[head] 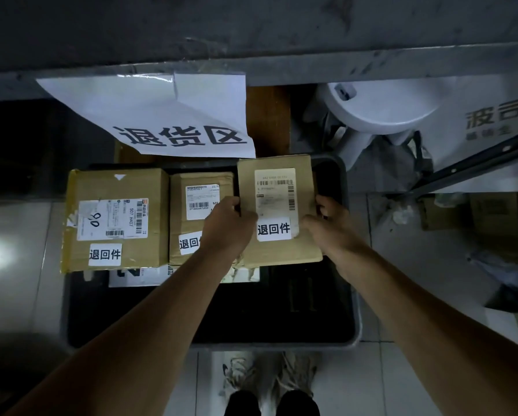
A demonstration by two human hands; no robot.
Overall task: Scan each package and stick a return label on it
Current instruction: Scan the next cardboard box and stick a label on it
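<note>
- The dark plastic crate (352, 325) sits on the tiled floor at my feet, under a white paper sign (149, 115) printed in black characters.
- The large brown cardboard box (116, 217) lies at the crate's far left. It carries a shipping label and a white return sticker (105, 254).
- The tall brown cardboard box (277, 205) is the one I am handling, at the far right of the row. Its barcode label faces up, and its white return label (273, 229) is already stuck on below the barcode.
- The middle brown cardboard box (200, 217) sits between the other two, also labelled, its sticker partly hidden by my wrist.
- My left hand (227, 223) grips the tall box's left edge, its fingers curled round it.
- My right hand (327, 223) holds the right edge, thumb on top, fingers wrapped behind.
- I judge this the put-down step: labelling is done. Next I should lower the box flush beside the middle one, let go, then fetch another package to scan.
</note>
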